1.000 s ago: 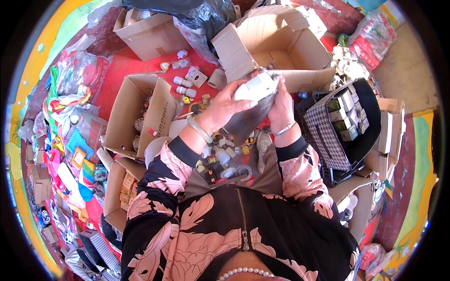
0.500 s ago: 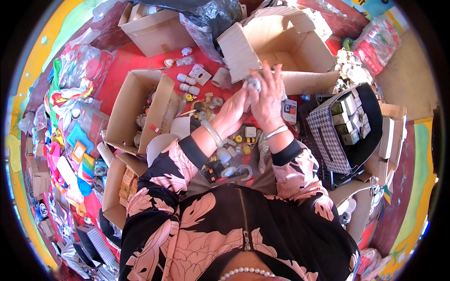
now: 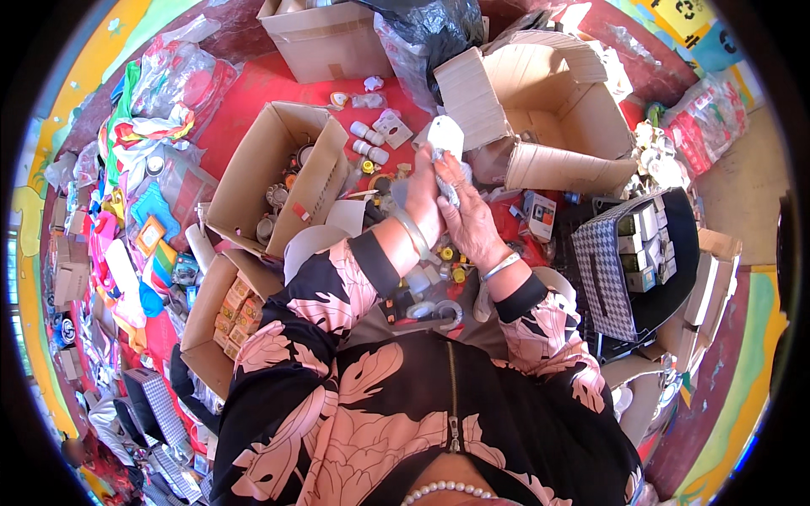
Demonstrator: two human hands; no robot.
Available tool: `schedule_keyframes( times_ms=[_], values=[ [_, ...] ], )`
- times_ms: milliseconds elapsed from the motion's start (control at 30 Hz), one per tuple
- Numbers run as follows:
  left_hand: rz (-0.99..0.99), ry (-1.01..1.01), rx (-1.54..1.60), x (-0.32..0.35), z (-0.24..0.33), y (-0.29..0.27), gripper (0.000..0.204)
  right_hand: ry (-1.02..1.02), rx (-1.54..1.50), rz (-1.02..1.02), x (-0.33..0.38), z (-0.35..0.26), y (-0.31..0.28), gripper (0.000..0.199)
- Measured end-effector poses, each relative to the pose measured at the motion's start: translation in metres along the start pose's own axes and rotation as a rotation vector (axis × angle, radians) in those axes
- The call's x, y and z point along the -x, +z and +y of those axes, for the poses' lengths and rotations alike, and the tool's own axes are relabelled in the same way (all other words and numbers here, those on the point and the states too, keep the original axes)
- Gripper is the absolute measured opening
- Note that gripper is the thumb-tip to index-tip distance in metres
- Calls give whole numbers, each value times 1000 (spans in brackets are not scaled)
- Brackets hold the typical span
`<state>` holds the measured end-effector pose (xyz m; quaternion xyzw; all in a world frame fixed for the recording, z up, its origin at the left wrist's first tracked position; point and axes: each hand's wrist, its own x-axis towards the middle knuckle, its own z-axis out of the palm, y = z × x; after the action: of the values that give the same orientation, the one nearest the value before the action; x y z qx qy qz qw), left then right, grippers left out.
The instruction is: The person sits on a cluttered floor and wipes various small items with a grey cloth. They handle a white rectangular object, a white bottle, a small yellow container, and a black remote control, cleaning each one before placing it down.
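Between my two hands is a white thing with a rounded end [image 3: 445, 135], its lower part pale and crinkled like plastic wrap. Its exact kind I cannot make out. My left hand [image 3: 423, 202] presses against it from the left, fingers pointing away from me. From the right, my right hand [image 3: 472, 223] closes over it, palm toward the left one. Below the wrists, small bottles and yellow-capped pieces [image 3: 458, 274] lie with a clear ring-shaped piece [image 3: 447, 315]. White cylinders [image 3: 368, 143] and a white square plate [image 3: 392, 128] lie beyond my left hand.
An open carton [image 3: 540, 118] stands at the far right, another carton [image 3: 270, 181] at the left. A smaller carton [image 3: 207, 312] holds several orange boxes. On the right is a checked bin [image 3: 601, 278] with small boxes. Bags and colourful cloth goods [image 3: 156, 253] crowd the left side.
The white thing now sticks out past my fingertips, where before a small silvery part showed between my palms. My right hand has come lower, and the view has shifted slightly.
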<state>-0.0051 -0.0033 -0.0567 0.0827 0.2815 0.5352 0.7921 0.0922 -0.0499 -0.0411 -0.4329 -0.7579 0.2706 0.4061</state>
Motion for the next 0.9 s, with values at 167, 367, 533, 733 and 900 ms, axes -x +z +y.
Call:
schedule_keyframes(
  times_ms=[167, 367, 533, 733, 900],
  values=[
    [51, 12, -151, 7, 28, 14, 53, -62, 128, -118, 4, -12, -3, 53],
    [-120, -35, -47, -3, 44, 19, 59, 340, -544, -9, 9, -17, -29, 28],
    [-350, -35, 110, 1, 42, 28, 57, 523, -1155, 457, 0, -2, -51, 29],
    [-416, -108, -29, 8, 34, 34, 47, 514, -1461, 708, 1, 16, -86, 43],
    [-323, -217, -470, 10, 22, 26, 44, 178, -1294, 471, -13, -2, -80, 54]
  ],
)
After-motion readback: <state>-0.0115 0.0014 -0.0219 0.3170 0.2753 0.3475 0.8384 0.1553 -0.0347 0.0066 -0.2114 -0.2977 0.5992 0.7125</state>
